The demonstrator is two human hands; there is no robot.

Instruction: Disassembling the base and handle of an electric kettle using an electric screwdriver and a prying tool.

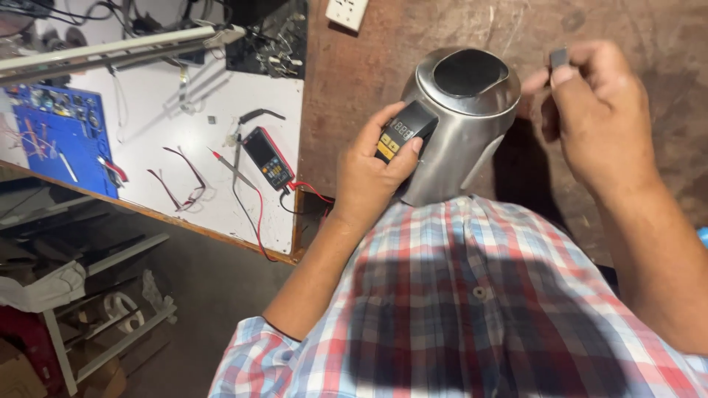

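Head view: left hand (376,173) is wrapped around the black handle (402,133) of a steel electric kettle (461,121), thumb by the small display and yellow buttons on the handle. Kettle sits upright on the brown worktop (627,29), close to the person's chest, near the seam where the brown top meets the white bench (221,110). Lid (470,72) is shut.

Right hand (590,110) is raised beside the kettle's far side, pinching a small dark grey block (559,57) between thumb and forefinger. Can't tell what the part is.

Progress, my read: kettle looks closed up and whole from here, no screws or panels visibly off; base is hidden. The small part is in hand, not seated anywhere on the kettle. So early or mid-check, nothing visibly finished.

White bench: multimeter (267,157) with red and black leads lies near its right edge, untouched, eyeglasses (181,180) beside it, blue board (63,136) at the left edge.
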